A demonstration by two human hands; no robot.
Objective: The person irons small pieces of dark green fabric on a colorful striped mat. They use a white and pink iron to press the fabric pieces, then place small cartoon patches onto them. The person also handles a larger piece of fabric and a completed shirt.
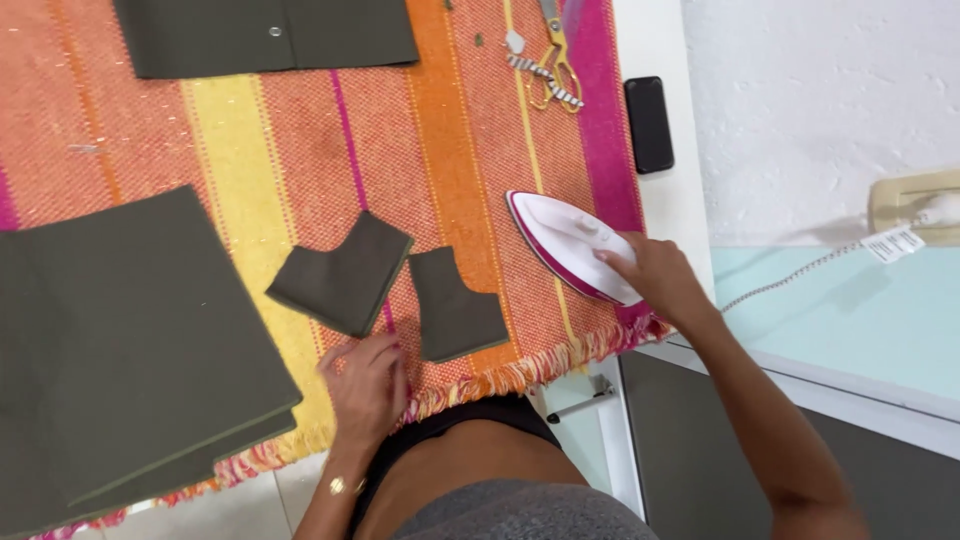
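Two small olive pieces lie side by side on the striped cloth [300,150]: a left piece [342,272] and a right piece [455,305], near each other but not touching, both just above the fringed edge [520,372] at 6 o'clock. The left hand [367,385] rests flat on the cloth with fingers spread, its fingertips just below the left piece and holding nothing. The right hand [655,275] is closed on the iron [570,245], which sits at 3 o'clock of the pieces, tilted with its sole showing (whether it touches the cloth I cannot tell). To press well, I judge the iron should come in flat from 3 o'clock onto the right piece, with the left hand pinning the cloth but kept out of the sole's path. Open room lies at 12 o'clock of the pieces, a bare stretch of cloth up to the dark garment [265,35] at the top. At 9 o'clock a big folded stack [120,340] crowds the left. Scissors [552,60] and a phone [648,124] sit toward 1 o'clock, clear of the pieces. The cloth's right border is close under the iron, and its cord [790,280] trails off toward 3 o'clock, so it could snag.
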